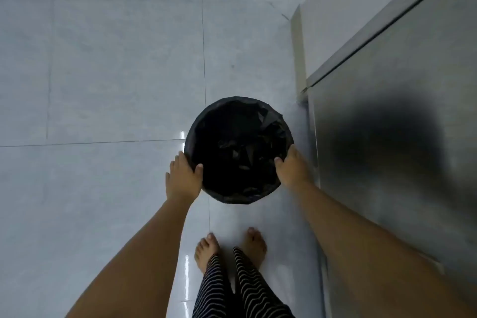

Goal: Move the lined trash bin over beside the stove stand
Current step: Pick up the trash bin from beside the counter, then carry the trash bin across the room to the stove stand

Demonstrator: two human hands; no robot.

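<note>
Gripping the rim of a round bin (238,150) with both hands, a barefoot person in striped trousers (232,284) stands over it on a pale tiled floor (103,72), the left hand (182,178) clasping the near-left edge and the right hand (293,170) the near-right edge, thumbs hooked inside. A black liner (258,124) is folded over the rim and lies crumpled within. The bin sits just left of a steel stand (387,137), though whether it touches the floor or is lifted cannot be told from above.
</note>
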